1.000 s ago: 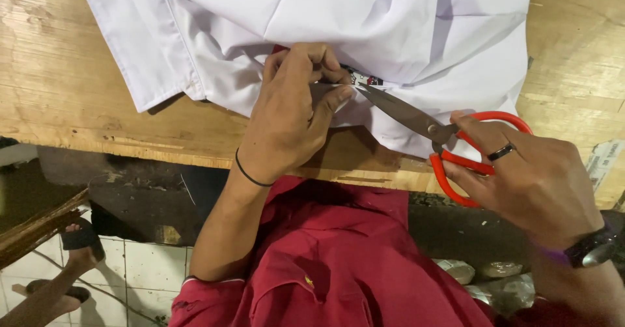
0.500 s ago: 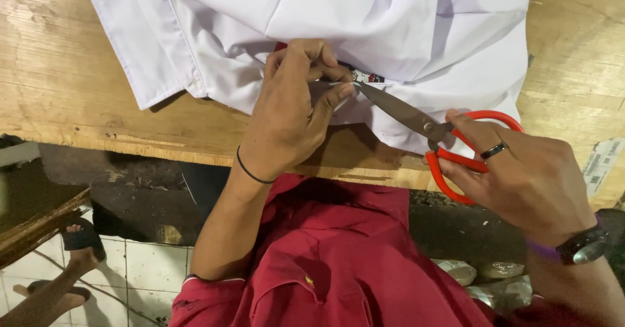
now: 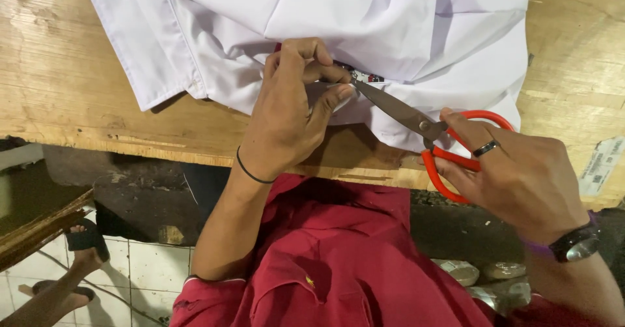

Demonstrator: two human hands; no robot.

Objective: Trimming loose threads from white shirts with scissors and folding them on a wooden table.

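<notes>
Left hand (image 3: 293, 115) pinches the white shirt (image 3: 364, 34); right hand (image 3: 521, 170) at 4 o'clock grips the scissors (image 3: 416, 122). We keep cloth taut, snip shallow.

Left hand (image 3: 290, 109): palm down, fingers curled inward, thumb and forefinger pressed together in a closed pinch at the fingertips. A thin dark band circles the left wrist; the bare forearm runs down toward the body. Right hand (image 3: 521, 174): back facing up, fingers bent in a closed grip, a dark ring on one finger, a watch on the wrist.
</notes>
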